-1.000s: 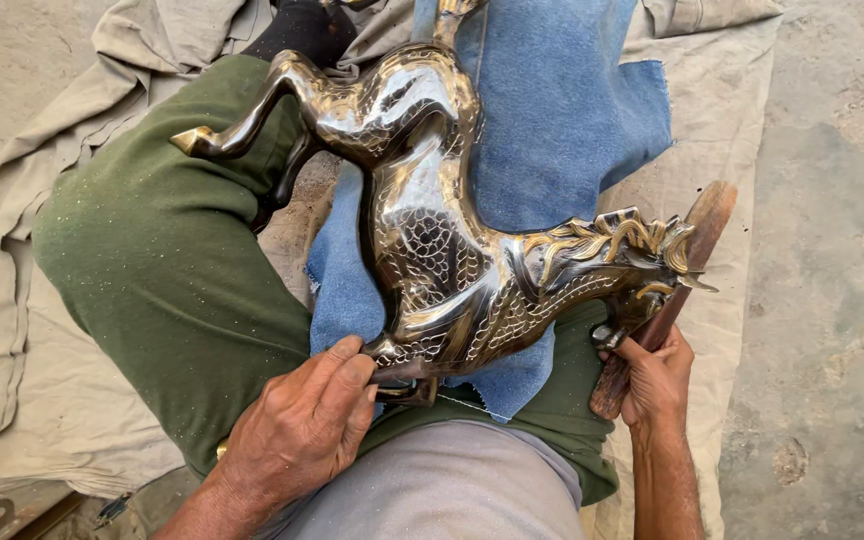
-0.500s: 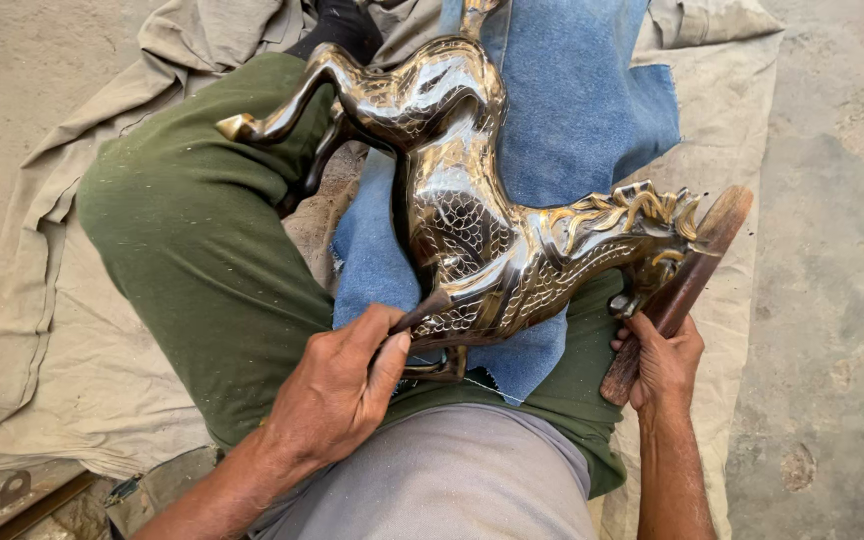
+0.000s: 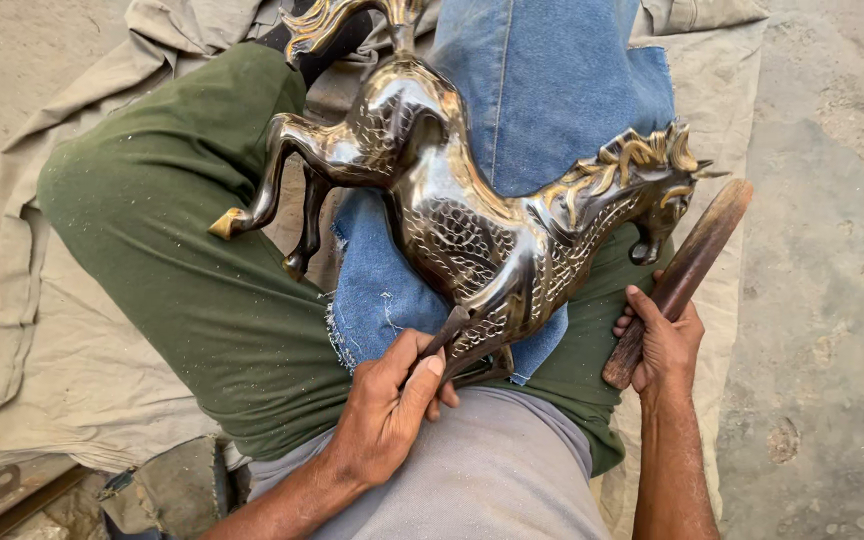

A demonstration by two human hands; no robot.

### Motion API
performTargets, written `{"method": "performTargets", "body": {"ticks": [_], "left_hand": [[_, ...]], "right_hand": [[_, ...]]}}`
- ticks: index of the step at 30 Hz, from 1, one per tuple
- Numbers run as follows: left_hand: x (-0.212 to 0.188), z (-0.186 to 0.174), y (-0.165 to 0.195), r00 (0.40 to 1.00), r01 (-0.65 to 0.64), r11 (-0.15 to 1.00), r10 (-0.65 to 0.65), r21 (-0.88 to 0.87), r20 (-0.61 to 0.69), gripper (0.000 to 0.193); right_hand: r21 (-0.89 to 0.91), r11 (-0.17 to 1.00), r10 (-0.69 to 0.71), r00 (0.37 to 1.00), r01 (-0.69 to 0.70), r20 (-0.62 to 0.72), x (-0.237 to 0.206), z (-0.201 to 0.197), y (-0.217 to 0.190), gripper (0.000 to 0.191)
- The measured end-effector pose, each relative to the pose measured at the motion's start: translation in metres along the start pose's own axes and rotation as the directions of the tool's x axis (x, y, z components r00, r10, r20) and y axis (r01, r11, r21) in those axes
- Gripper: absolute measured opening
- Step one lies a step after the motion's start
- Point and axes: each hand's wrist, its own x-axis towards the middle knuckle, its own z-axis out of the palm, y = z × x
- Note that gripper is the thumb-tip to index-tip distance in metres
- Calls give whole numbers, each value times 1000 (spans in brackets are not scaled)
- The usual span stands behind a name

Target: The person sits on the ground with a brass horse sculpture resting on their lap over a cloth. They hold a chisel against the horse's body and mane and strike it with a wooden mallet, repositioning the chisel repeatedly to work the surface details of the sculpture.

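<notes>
A brass horse figurine [image 3: 472, 220] lies on its side across the person's lap, on a piece of blue denim cloth [image 3: 552, 90] that covers the green trousers [image 3: 182, 270]. Its head with the golden mane points to the right and its hind legs and tail point up and to the left. The left hand [image 3: 387, 410] is just below the front legs of the horse; it is closed around a small metal chisel [image 3: 447, 332], and the tip of the chisel touches the patterned body near the front leg. The right hand [image 3: 664, 345] is just below the horse's head, closed around the lower end of a wooden stick [image 3: 687, 270], which rises diagonally beside the muzzle. The person sits on a beige cloth [image 3: 42, 330] spread over a rough concrete floor [image 3: 832, 250].
</notes>
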Motion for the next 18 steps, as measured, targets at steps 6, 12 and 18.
{"method": "performTargets", "body": {"ticks": [6, 12, 18], "left_hand": [[-4, -15, -14, 998, 33, 971, -21, -238, 54, 29], [-13, -27, 4, 998, 64, 996, -63, -57, 23, 27], [-26, -44, 20, 993, -22, 902, 69, 431, -93, 23]], "right_hand": [[-52, 998, -20, 1000, 20, -9, 0, 6, 5, 35], [-43, 999, -30, 1000, 30, 1, -7, 12, 0, 38], [-48, 998, -36, 999, 37, 11, -10, 16, -8, 44]]}}
